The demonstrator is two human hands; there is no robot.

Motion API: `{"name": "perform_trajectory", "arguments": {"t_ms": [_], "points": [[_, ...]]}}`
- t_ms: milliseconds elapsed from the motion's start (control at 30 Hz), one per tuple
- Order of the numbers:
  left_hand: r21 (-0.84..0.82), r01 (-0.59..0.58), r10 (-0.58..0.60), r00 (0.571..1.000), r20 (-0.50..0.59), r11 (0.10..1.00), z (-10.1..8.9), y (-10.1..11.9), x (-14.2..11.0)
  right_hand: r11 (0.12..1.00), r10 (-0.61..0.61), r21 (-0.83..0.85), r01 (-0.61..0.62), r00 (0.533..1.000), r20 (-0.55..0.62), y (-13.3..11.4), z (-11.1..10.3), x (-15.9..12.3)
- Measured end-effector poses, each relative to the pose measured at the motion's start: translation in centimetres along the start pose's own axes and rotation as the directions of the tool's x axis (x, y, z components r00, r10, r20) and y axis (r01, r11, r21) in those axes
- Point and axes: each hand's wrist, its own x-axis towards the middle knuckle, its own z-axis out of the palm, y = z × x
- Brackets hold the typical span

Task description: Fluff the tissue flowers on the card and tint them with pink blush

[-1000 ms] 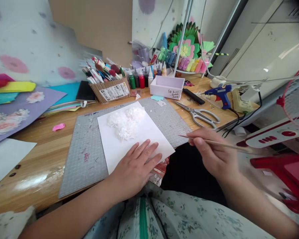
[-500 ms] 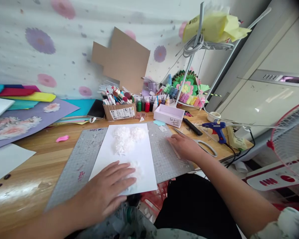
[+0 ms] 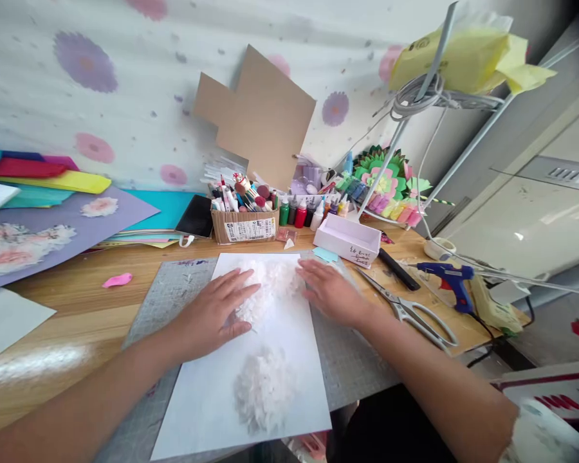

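Observation:
A white sheet (image 3: pixel 207 399) lies on the grey cutting mat (image 3: pixel 352 354). Fluffy white paper flowers (image 3: pixel 277 280) sit clustered on its far half, and another white paper flower (image 3: pixel 266 389) is on the near half. My left hand (image 3: pixel 212 312) rests over the left side of the far cluster, fingers spread. At the cluster's right edge, my right hand (image 3: pixel 330 289) has its fingers stretched out and touching or nearly touching the petals. Neither hand grips anything. Part of the cluster is hidden behind my left fingers.
Scissors (image 3: pixel 408 312), a black bar-shaped object (image 3: pixel 398 269) and a blue glue gun (image 3: pixel 448 280) lie to the right. Behind the mat stand a pale box (image 3: pixel 347 238) and a cardboard box of brushes and pens (image 3: pixel 246 228). A purple sheet with flowers (image 3: pixel 120 222) lies at left.
My left hand has moved forward from the near flower to the far cluster. My right hand has left the mat beside the scissors and come left to the cluster. The view has shifted.

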Motion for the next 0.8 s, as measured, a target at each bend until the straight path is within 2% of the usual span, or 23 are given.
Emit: {"name": "perform_trajectory", "arguments": {"t_ms": [100,200,267,367,467,567,633,733,800], "points": [[0.015,-0.058,0.057,0.996,0.072,0.998,0.8,0.0,-0.4,0.987,-0.142,0.082,0.136,0.987,0.073,-1.8,0.3,1.3],[0.004,-0.078,0.077,0.991,0.109,0.997,1.1,0.0,-0.8,0.987,-0.134,0.1,0.126,0.988,0.074,-2.2,0.6,2.1],[-0.015,-0.085,0.086,0.994,0.075,0.996,1.1,0.0,-0.9,0.986,-0.135,0.104,0.127,0.988,0.073,-2.1,0.7,2.1],[-0.029,-0.035,0.035,0.999,-0.001,0.999,0.8,-0.1,-0.5,0.969,-0.229,0.114,0.221,0.972,0.061,-2.1,0.8,1.8],[-0.041,0.021,-0.021,1.0,-0.003,0.999,0.7,-0.5,0.2,0.948,-0.295,0.119,0.297,0.955,-0.03,-2.3,0.8,1.2],[-0.077,0.0,-0.001,1.0,-0.018,0.997,0.5,-1.0,0.6,0.931,-0.321,0.151,0.333,0.942,-0.097,-2.5,0.6,0.7],[-0.119,-0.055,0.046,0.996,-0.077,0.991,0.5,-1.3,0.6,0.896,-0.375,0.208,0.393,0.919,-0.121,-2.6,0.4,0.4],[-0.158,-0.105,0.077,0.981,-0.177,0.982,0.7,-1.3,0.4,0.899,-0.332,0.223,0.377,0.919,-0.215,-2.9,0.4,0.2],[-0.173,-0.092,0.049,0.971,-0.235,0.981,0.8,-1.3,0.3,0.897,-0.304,0.252,0.364,0.92,-0.247,-3.0,0.6,0.2]]}}
